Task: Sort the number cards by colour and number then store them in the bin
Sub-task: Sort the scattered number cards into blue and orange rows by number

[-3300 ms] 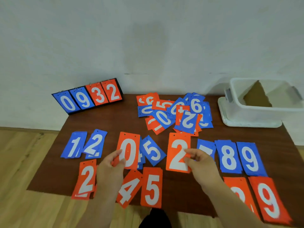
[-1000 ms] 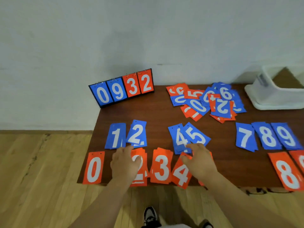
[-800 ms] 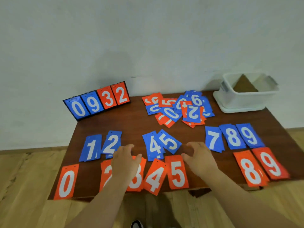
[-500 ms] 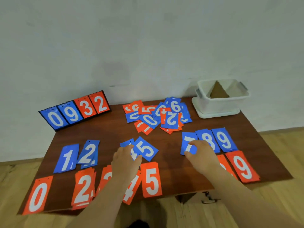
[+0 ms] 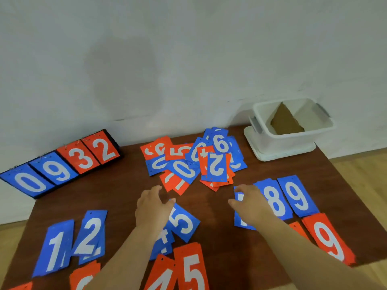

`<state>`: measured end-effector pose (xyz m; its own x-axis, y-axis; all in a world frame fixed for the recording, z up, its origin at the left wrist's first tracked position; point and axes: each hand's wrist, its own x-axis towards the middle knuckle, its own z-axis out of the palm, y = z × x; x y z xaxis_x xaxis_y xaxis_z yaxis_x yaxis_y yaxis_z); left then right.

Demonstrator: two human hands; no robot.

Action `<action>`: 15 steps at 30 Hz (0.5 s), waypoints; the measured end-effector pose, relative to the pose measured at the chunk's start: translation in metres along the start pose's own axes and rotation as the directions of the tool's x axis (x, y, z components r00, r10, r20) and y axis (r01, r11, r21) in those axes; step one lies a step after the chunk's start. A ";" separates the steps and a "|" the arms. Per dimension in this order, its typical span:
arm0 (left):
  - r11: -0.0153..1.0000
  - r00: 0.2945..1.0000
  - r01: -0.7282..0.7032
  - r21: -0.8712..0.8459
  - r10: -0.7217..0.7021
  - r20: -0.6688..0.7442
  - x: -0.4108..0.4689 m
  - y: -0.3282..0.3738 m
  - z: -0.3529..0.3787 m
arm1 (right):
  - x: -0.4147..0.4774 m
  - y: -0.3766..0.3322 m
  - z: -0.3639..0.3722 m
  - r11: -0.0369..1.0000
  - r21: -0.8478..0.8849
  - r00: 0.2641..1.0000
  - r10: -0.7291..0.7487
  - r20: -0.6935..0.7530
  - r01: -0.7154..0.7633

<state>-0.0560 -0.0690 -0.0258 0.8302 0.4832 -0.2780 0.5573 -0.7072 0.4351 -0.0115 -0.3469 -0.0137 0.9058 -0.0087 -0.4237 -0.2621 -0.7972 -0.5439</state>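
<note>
A mixed heap of blue and orange number cards (image 5: pixel 194 162) lies at the back middle of the brown table (image 5: pixel 215 208). Sorted blue cards lie in a row: 1 (image 5: pixel 55 248), 2 (image 5: pixel 91 235), 5 (image 5: pixel 183 222), 8 (image 5: pixel 274 199), 9 (image 5: pixel 297 195). Orange 4 (image 5: pixel 161 277), 5 (image 5: pixel 192 268) and 9 (image 5: pixel 328 239) lie nearer me. My left hand (image 5: pixel 151 208) hovers open just short of the heap, over the blue 4. My right hand (image 5: pixel 249 204) is open over the blue 7 (image 5: pixel 240 221). The white bin (image 5: pixel 291 130) stands back right.
A flip scoreboard (image 5: pixel 60 164) reading 0932 stands at the back left by the white wall. The bin rests on its lid and holds a brown cardboard divider (image 5: pixel 285 121). Wooden floor shows past the table's left and right edges.
Both hands have left the sorted front rows and moved forward toward the mixed heap. The view has moved closer and tilted down.
</note>
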 end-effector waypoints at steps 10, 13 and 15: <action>0.997 0.997 -0.077 -0.029 0.078 0.025 0.143 0.043 0.044 | 0.138 -0.046 0.048 0.984 -0.055 0.984 0.164 -0.066 -0.167; 0.997 0.995 -0.082 0.013 0.081 0.050 0.167 0.044 0.057 | 0.156 -0.048 0.063 0.955 -0.157 0.967 0.242 -0.076 -0.251; 0.993 0.996 -0.076 0.095 0.071 0.056 0.176 0.043 0.062 | 0.164 -0.045 0.070 0.942 -0.191 0.960 0.258 -0.108 -0.274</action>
<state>0.1149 -0.0469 -0.1089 0.8671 0.4021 -0.2938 0.4913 -0.7877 0.3717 0.1254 -0.2700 -0.1088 0.8383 -0.2792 -0.4684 -0.4320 -0.8642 -0.2579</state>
